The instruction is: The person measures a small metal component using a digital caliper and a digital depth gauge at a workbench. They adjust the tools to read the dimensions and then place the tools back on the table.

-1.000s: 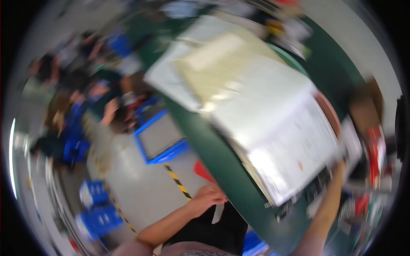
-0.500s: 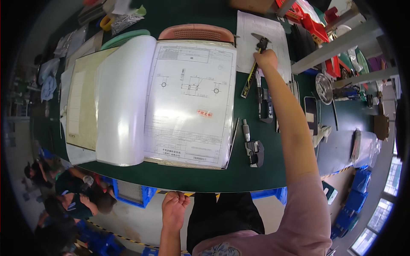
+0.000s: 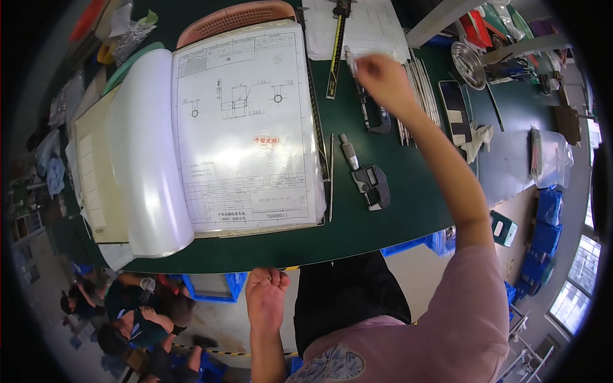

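My left hand (image 3: 266, 300) is below the table's front edge, palm up. Its fingers are curled in to the thumb, and whatever they may hold is too small or hidden. Over a digital micrometer (image 3: 375, 120) on the table is my right hand (image 3: 387, 82). Its fingers are bent, and blur hides the tips near the micrometer's thimble, so I cannot tell if they grip it. A caliper (image 3: 333, 60) lies to the left of that hand, partly on white paper (image 3: 373, 29). A second digital micrometer (image 3: 369, 182) rests nearer to me, apart from both hands.
An open folder of sleeved drawings (image 3: 249, 159) covers the left of the green table (image 3: 408, 198). Behind it stands a pink basket (image 3: 236, 16). Thin rods (image 3: 424, 89), a phone (image 3: 454, 108) and a metal bowl (image 3: 468, 64) lie right. Other people (image 3: 137, 319) sit lower left.
My right hand has left the caliper and come nearer, over the upper micrometer. My left hand stays curled below the table edge. The whole view has shifted, so the table's things appear higher.
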Demonstrator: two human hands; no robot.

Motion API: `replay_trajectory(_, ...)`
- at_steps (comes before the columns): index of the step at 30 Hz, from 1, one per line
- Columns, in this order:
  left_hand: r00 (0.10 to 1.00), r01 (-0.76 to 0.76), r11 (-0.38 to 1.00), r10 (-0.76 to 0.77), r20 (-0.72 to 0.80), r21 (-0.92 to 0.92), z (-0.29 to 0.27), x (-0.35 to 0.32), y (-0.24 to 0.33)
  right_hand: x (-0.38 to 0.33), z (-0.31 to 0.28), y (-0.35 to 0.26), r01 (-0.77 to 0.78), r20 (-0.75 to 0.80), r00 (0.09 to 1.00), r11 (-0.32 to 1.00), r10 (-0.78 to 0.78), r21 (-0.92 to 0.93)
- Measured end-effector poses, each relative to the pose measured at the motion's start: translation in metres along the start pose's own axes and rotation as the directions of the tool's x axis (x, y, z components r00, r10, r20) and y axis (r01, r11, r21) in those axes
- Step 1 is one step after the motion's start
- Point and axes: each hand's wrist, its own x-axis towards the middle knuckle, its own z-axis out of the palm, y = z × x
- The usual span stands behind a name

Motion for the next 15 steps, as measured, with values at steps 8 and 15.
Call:
replay_trajectory(8, 0.999, 0.032, 0.999, -0.032, 0.024, 0.009, -0.014, 0.004, -0.003, -0.164, -0.029, -0.026, -0.068, 0.284, 0.95, 0.971, 0.133, -0.228)
replay_trajectory(15, 0.995, 0.065, 0.994, -0.072, 0.073, 0.089, 0.004, 0.011, -0.007, -0.164, -0.024, -0.032, 0.061, 0.265, 0.964, 0.97, 0.004, -0.235)
